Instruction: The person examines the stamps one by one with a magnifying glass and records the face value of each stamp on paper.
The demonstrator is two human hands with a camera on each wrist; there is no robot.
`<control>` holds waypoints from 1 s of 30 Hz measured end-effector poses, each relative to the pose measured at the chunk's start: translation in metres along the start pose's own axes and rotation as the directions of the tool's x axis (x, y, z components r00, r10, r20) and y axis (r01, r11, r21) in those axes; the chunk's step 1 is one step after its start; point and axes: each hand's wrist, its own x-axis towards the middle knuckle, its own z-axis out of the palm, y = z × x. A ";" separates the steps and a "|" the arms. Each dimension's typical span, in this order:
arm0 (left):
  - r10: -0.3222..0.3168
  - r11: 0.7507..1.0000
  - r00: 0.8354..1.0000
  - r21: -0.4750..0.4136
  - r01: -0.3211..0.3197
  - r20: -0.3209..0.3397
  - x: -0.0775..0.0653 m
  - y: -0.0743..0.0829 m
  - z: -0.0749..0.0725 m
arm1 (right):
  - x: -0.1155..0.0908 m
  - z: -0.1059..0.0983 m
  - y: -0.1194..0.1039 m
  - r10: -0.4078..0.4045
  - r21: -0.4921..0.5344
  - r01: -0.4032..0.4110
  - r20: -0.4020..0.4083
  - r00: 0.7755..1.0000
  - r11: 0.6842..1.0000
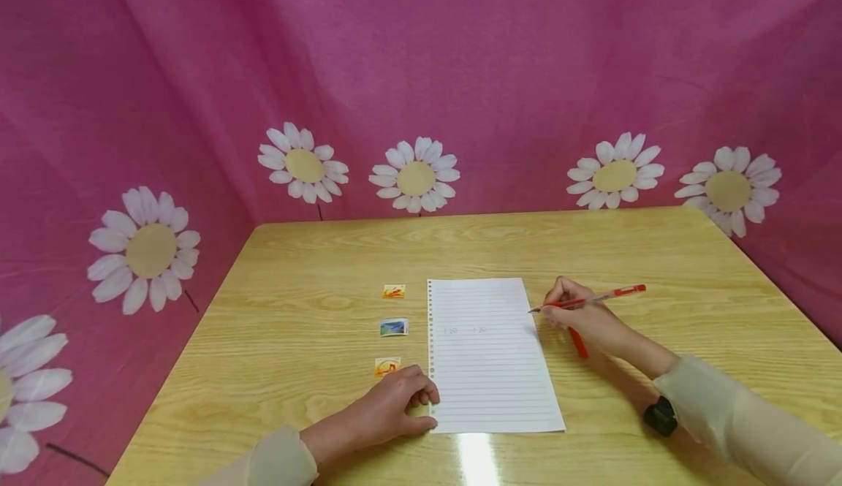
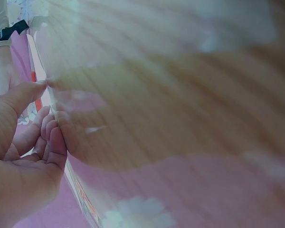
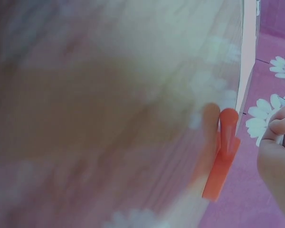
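A red pen [image 1: 621, 292] with a clear barrel is held in my right hand [image 1: 585, 321], its tip over the right edge of a lined sheet of paper [image 1: 487, 376]. Faint handwriting shows near the sheet's middle. My left hand [image 1: 395, 402] rests at the paper's lower left edge, fingers loosely bent and thumb out. In the left wrist view, the thumb and fingers [image 2: 57, 142] touch down on the surface. Beside the right hand lies a red pen cap [image 1: 579, 343], also large in the right wrist view as a red cap [image 3: 223, 156].
Left of the paper, three small stamp-like pictures stand in a column: a yellow one [image 1: 394, 291], a blue-green one [image 1: 393, 327] and another yellow one [image 1: 387, 366], close to the left hand. A pink curtain [image 1: 500, 91] with daisies surrounds the wooden table [image 1: 276, 325].
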 end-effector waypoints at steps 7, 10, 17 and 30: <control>0.003 1.000 1.000 0.006 -0.003 -0.003 0.000 0.000 -0.001 | -0.006 -0.006 -0.001 0.040 -0.094 -0.049 -0.093 0.995 0.994; 0.000 1.000 1.000 0.001 0.000 -0.001 0.000 0.000 -0.001 | -0.009 -0.011 -0.002 0.048 -0.104 -0.059 -0.113 0.993 0.993; -0.008 1.000 1.000 -0.002 0.008 0.002 0.000 -0.001 -0.001 | -0.013 -0.018 -0.002 0.087 -0.122 -0.105 -0.146 0.985 0.987; -0.001 1.000 1.000 -0.003 0.001 0.000 0.001 -0.001 0.000 | -0.024 -0.035 -0.001 0.057 -0.187 -0.094 -0.192 0.980 0.978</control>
